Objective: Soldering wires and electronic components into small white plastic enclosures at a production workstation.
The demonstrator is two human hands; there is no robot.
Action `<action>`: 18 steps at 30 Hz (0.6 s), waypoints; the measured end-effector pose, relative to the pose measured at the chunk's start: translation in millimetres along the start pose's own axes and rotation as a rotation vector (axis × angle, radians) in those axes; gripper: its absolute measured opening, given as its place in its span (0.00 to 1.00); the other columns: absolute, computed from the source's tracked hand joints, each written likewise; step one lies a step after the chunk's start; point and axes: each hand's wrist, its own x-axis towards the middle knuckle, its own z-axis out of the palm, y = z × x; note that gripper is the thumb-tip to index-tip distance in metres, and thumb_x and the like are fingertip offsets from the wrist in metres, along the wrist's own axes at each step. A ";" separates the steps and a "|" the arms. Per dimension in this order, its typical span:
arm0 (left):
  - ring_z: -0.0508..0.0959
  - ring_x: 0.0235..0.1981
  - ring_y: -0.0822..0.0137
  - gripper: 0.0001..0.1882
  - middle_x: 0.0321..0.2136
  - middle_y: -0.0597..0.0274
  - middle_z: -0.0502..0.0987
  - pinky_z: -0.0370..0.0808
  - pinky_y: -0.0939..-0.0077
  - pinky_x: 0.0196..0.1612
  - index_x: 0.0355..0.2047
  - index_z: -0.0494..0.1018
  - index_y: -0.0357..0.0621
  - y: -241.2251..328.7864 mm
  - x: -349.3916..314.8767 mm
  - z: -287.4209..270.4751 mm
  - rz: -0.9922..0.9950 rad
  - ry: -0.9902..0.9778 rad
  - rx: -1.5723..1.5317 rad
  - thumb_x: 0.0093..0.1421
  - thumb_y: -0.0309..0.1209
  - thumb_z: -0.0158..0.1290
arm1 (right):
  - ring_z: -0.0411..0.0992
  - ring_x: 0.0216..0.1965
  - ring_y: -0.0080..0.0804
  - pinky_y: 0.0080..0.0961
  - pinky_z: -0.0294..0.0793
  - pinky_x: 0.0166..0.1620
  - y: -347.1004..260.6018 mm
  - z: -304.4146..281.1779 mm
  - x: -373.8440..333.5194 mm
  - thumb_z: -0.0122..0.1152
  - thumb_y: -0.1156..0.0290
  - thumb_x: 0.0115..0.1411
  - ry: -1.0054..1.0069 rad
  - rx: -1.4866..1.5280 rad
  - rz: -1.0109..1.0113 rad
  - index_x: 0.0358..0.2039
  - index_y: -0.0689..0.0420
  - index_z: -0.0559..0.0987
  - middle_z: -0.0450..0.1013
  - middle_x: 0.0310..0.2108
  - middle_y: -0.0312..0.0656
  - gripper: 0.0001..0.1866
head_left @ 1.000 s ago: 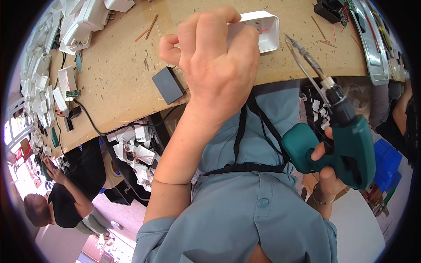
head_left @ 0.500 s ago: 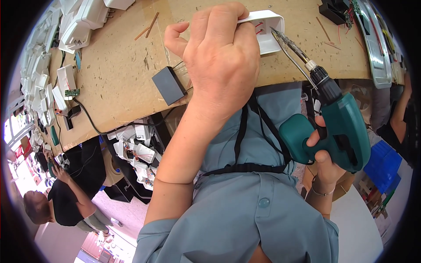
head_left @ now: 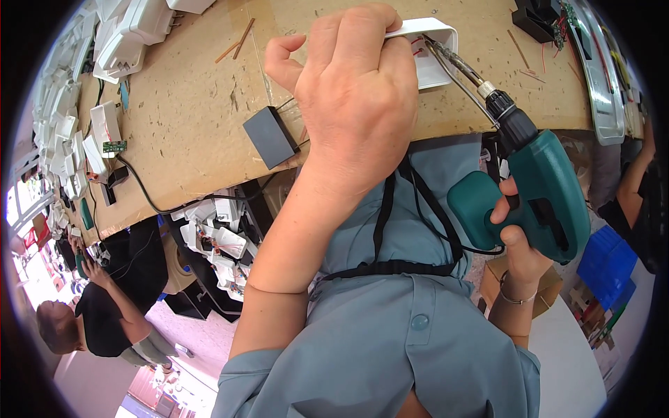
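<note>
Near the bench's [head_left: 195, 104] front edge, the curled left hand [head_left: 357, 97] holds a white box [head_left: 431, 72], likely light and stiff, best gripped by its walls. Off that edge, the right hand [head_left: 523, 261] wraps a green soldering gun [head_left: 550, 184].

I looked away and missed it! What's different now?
The right hand moved the green tool left and forward, bringing its metal tip from beside the white case close to the red wires inside. Nothing was let go or newly grabbed. The left hand is still on the case, and the dark gray box stayed put.
</note>
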 end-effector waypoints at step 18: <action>0.70 0.26 0.69 0.05 0.27 0.68 0.72 0.56 0.67 0.40 0.22 0.71 0.44 38.9 50.0 -22.0 -0.087 -0.989 0.678 0.45 0.19 0.52 | 0.69 0.26 0.26 0.20 0.69 0.30 -9.3 0.9 0.0 0.67 0.63 0.50 0.034 -0.065 0.024 0.43 0.69 0.69 0.70 0.30 0.43 0.27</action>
